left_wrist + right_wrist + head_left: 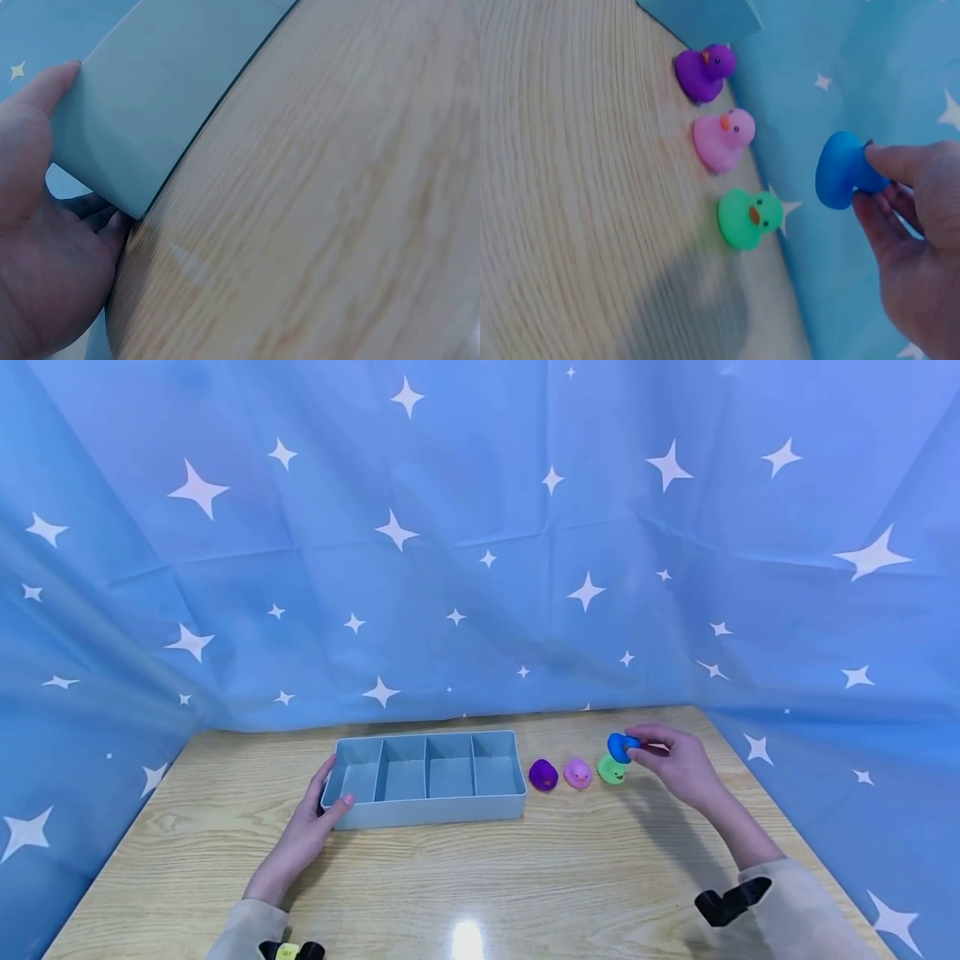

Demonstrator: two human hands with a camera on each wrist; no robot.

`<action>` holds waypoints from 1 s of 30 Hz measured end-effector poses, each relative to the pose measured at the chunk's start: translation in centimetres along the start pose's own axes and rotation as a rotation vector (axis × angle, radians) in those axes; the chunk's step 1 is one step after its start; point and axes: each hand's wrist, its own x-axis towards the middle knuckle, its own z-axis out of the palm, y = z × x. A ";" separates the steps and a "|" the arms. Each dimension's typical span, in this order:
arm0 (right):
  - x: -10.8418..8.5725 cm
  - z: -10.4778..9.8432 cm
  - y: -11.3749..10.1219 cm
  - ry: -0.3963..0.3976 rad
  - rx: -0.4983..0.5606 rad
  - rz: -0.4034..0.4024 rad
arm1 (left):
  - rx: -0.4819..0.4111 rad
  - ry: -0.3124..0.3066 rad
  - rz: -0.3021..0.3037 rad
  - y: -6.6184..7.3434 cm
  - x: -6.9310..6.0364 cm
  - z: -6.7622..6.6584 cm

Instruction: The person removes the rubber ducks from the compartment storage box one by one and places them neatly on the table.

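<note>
My right hand (678, 766) pinches a blue rubber duck (841, 171) between thumb and fingers, holding it above the table. Below it a green rubber duck (750, 219) sits on the wood. A pink duck (577, 773) and a purple duck (543, 775) stand to its left, making a row. A light blue divided box (427, 812) lies left of the ducks, its several compartments bare. My left hand (309, 827) grips the box's left end, thumb over the front rim; in the left wrist view its other fingers reach behind the end wall and are partly hidden.
The wooden table (480, 885) carries the box and ducks near its back edge. A blue curtain with white stars (480, 527) hangs behind and at both sides. Dark straps sit on both sleeves (795, 906).
</note>
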 end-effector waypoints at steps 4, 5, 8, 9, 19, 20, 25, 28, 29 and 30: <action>-0.1 -0.2 0.8 -0.012 -0.030 0.020 | 0.002 0.003 0.007 0.0 0.0 0.0; -0.1 -0.3 0.9 -0.012 -0.032 0.024 | 0.002 0.003 0.009 0.0 0.0 0.0; -0.1 -0.5 1.4 -0.009 -0.048 0.033 | 0.003 0.004 0.013 0.0 0.0 0.0; -0.1 -0.5 1.6 -0.006 -0.050 0.035 | 0.003 0.003 0.014 0.0 0.0 0.0; 0.0 -0.7 2.6 0.001 -0.061 0.017 | 0.001 0.008 0.020 0.1 0.1 0.2; -0.1 -0.8 2.8 -0.003 -0.063 0.020 | 0.001 0.008 0.019 0.0 0.1 0.2; -0.2 -0.9 3.2 -0.019 -0.078 0.047 | 0.000 0.011 0.013 0.1 0.1 0.1; -0.3 -0.9 3.5 -0.022 -0.080 0.057 | -0.001 0.010 0.013 0.0 0.1 0.1; -0.3 -0.9 3.5 -0.024 -0.078 0.057 | -0.001 0.010 0.014 0.0 0.1 0.1; -0.3 -0.9 3.6 -0.023 -0.079 0.058 | -0.001 0.009 0.014 0.0 0.1 0.1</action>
